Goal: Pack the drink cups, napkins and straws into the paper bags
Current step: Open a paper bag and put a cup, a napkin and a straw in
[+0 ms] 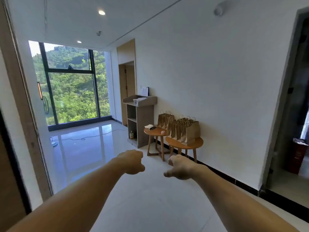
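Bags (pixel 187 131) far ahead of both hands | left grip (pixel 132 162) clenched, empty | right grip (pixel 180 168) clenched, empty | bags upright, bunched on near table (pixel 175 143) by wall | napkins (pixel 149 126) on next table (pixel 156 132) | cups (pixel 135 101) on stand (pixel 145 118) beyond

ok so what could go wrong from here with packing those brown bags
The brown paper bags stand crowded on the nearer round wooden table, some near its rim; a careless reach could topple them. A thin dark cable trails across the glossy floor, a possible trip hazard.
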